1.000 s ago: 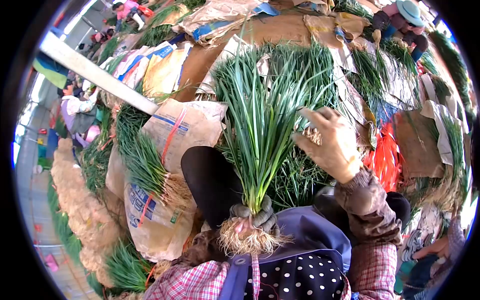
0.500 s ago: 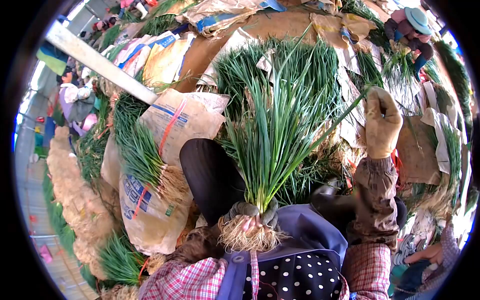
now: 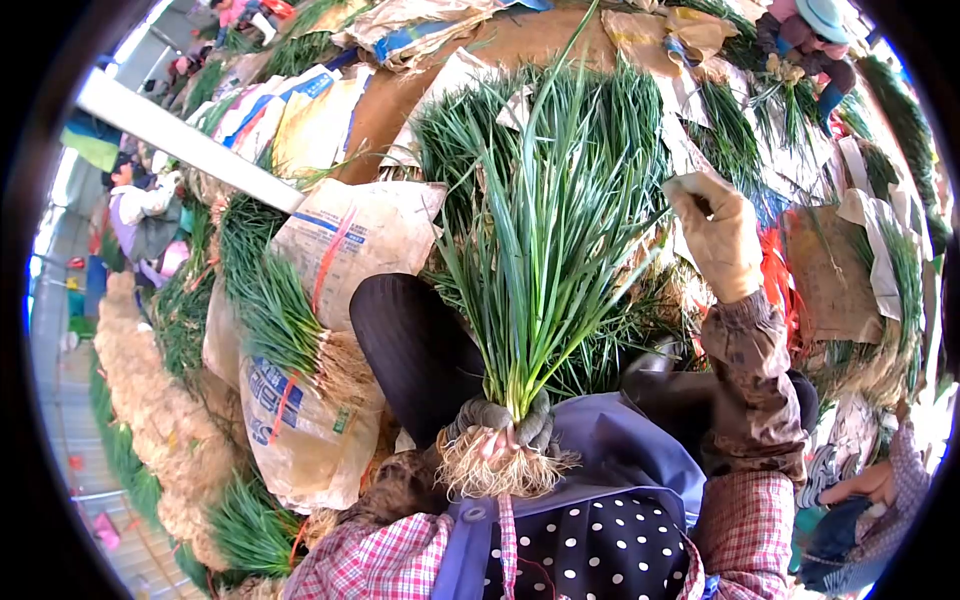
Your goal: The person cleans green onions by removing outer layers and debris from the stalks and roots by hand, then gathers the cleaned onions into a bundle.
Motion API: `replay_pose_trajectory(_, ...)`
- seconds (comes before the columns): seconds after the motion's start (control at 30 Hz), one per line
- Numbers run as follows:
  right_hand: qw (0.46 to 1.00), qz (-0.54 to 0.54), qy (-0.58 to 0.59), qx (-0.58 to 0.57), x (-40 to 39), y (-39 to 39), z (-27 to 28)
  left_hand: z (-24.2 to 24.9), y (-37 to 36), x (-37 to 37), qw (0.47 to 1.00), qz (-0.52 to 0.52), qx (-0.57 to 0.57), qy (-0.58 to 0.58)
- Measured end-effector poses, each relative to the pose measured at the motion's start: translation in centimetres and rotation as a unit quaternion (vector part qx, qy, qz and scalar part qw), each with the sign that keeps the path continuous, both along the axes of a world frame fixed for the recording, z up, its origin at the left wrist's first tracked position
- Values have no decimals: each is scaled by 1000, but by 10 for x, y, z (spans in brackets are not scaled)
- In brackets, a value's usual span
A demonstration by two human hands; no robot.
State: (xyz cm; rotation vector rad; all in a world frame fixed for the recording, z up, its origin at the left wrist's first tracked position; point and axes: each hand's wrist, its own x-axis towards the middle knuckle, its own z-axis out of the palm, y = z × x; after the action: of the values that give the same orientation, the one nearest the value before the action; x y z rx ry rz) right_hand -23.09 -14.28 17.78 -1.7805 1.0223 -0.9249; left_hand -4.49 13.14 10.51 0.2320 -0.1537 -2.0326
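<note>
My left hand (image 3: 490, 418), in a dark grey glove, is wrapped round the base of a bunch of green onions (image 3: 535, 290) in front of my apron. Its leaves fan upward, and pale bulbs and stringy roots hang below the fingers. To the right of the bunch is my right hand (image 3: 718, 235), in a tan glove, raised with thumb and fingers curled into a pinch. A long leaf from the bunch reaches its fingertips; the exact grip is partly hidden.
A thick bed of green onions (image 3: 590, 110) lies ahead. On the left, a tied bundle (image 3: 285, 310) rests on a printed sack (image 3: 310, 440). A white beam (image 3: 190, 145) slants in from upper left. Red ties (image 3: 778, 275) hang beyond my right wrist. Other people (image 3: 815, 45) sit around.
My right hand has moved left and tipped toward the bunch, and the long leaf that stretched out to it now spans a shorter distance. My left hand keeps its hold.
</note>
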Motion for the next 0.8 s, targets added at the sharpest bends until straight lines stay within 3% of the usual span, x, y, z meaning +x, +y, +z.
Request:
replay_pose_trajectory(0.03,989,52,-78,115,0,5,1,0,0,0,1000,-2,4,-2)
replay_pose_trajectory(0.07,988,121,87,-47,1,9,7,0,0,0,1000,-5,7,-5)
replay_pose_trajectory(0.1,936,155,215,-231,2,13,13,0,0,0,1000,-6,10,-9)
replay_pose_trajectory(0.13,951,145,237,-135,4,19,8,0,-1,0,1000,-7,11,-13)
replay_pose_trajectory(0.23,948,198,213,-130,11,28,-12,1,0,1,1000,-12,17,-22)
replay_pose_trajectory(0.27,933,197,300,-20,21,39,11,1,1,1,999,-14,20,-26)
replay_pose_trajectory(0.33,940,242,238,-31,23,42,-12,2,2,2,999,-15,23,-34)
replay_pose_trajectory(0.37,958,224,139,-116,26,44,-26,2,3,2,999,-17,26,-36)
replay_pose_trajectory(0.47,936,178,231,-199,25,32,-30,3,5,4,998,-14,32,-47)
replay_pose_trajectory(0.5,936,121,187,-273,19,26,-34,3,5,5,998,-13,34,-51)
replay_pose_trajectory(0.57,939,33,219,-262,2,7,-31,3,6,5,998,-12,39,-52)
replay_pose_trajectory(0.6,961,-72,209,-168,-9,-5,-37,2,7,5,998,-10,40,-55)
replay_pose_trajectory(0.67,931,-148,277,-184,-37,-22,-46,2,9,7,997,-6,43,-61)
replay_pose_trajectory(0.73,896,-146,379,-179,-54,-25,-49,1,9,8,997,-2,47,-65)
replay_pose_trajectory(0.8,889,-125,404,-175,-44,-1,-33,1,8,8,996,-2,50,-72)
